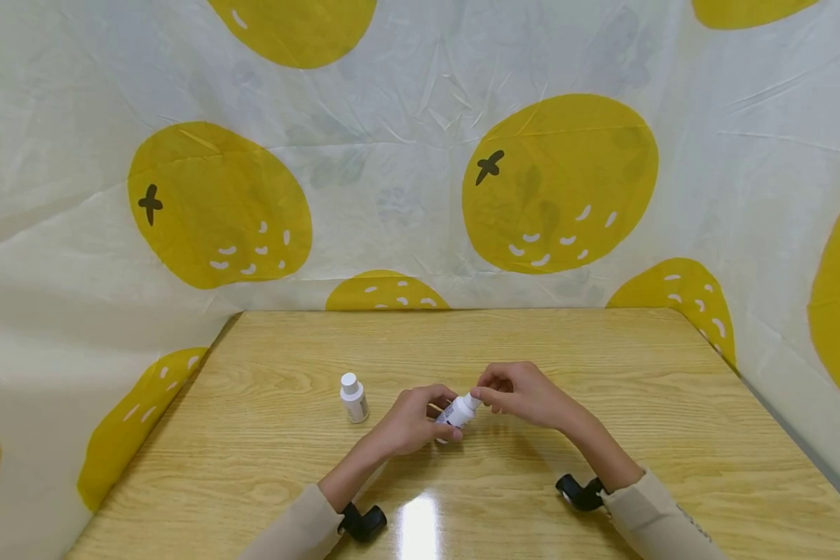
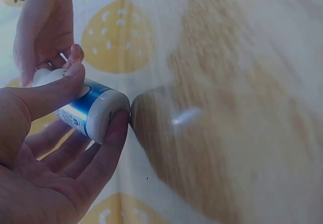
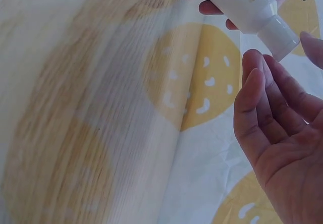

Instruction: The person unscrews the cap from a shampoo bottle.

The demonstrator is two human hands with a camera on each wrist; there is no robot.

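Note:
My left hand (image 1: 413,420) grips a small white Dove bottle (image 1: 456,414) round its body, tilted with its cap toward the upper right. The left wrist view shows the thumb along the bottle's side, a fingertip under its base, and a blue band on the label (image 2: 86,103). At the other end, the thumb and fingers of my right hand (image 1: 521,393) are at the white cap (image 3: 278,36), which they appear to pinch at its edge. A second small white bottle (image 1: 355,400) stands upright to the left of my left hand.
The wooden table (image 1: 266,467) reaches back to a white curtain (image 1: 392,187) printed with large yellow fruit, which also hangs along both sides. Black wrist cameras sit below each forearm, close to the tabletop.

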